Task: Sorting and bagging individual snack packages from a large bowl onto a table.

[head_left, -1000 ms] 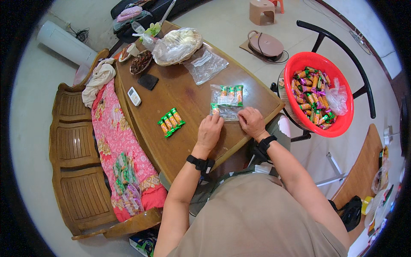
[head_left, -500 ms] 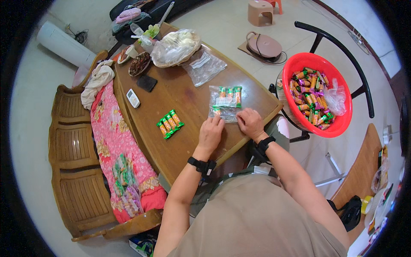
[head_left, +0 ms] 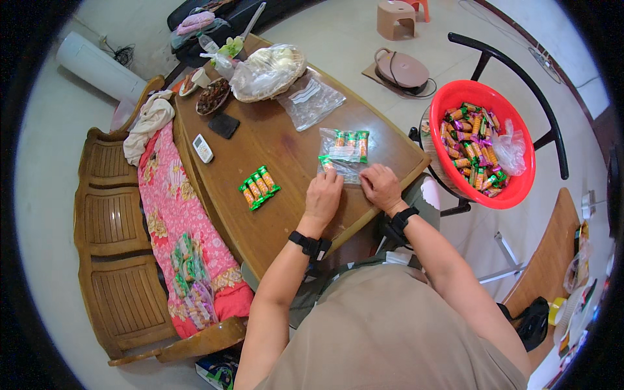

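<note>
A clear plastic bag lies flat on the wooden table, with its mouth toward me. Three green-and-orange snack packets sit side by side at its far end. My left hand is closed at the bag's near left, its fingertips on one more snack packet that lies partly inside. At the near right corner, my right hand pinches the bag's edge. To the left of my left hand lies a row of several snack packets on the table.
A red basin full of snack packets stands on a chair at right. Farther up the table are an empty clear bag, a bag-covered basket, a dark pouch and a white device. A wooden bench stands at left.
My left hand has shifted slightly forward and to the right, and the packet at its fingertips shows more, a little farther into the bag. The right hand has barely moved.
</note>
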`<state>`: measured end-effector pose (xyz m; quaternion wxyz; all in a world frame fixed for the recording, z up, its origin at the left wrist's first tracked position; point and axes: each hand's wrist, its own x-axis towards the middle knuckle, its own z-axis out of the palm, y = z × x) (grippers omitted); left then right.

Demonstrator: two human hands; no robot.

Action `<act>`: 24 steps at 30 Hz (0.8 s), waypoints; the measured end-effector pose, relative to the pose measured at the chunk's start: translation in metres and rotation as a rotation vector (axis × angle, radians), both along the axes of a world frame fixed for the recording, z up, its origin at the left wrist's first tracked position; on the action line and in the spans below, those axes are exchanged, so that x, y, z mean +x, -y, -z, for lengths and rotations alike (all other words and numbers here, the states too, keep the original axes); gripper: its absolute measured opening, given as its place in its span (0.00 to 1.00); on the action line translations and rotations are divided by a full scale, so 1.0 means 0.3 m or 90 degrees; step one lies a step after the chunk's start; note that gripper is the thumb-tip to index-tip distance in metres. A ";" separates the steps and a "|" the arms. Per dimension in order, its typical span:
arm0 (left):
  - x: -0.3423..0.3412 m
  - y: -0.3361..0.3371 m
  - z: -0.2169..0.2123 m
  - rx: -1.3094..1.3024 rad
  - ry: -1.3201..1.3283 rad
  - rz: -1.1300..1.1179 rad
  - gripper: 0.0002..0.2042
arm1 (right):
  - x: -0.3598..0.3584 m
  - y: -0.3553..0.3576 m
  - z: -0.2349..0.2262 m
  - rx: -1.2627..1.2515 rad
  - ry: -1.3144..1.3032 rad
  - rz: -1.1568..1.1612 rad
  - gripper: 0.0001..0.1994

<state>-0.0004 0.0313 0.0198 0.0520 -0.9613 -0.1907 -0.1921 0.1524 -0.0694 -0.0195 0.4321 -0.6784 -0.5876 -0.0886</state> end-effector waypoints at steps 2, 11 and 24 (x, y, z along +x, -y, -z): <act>0.004 -0.001 0.007 0.022 -0.011 0.002 0.02 | -0.001 0.000 0.000 -0.001 0.000 0.002 0.04; -0.052 -0.037 0.009 -0.005 0.040 0.062 0.07 | -0.001 0.005 -0.004 0.015 -0.002 0.002 0.05; -0.043 -0.057 0.008 -0.133 0.119 -0.058 0.17 | 0.001 0.003 0.004 0.015 -0.006 0.006 0.05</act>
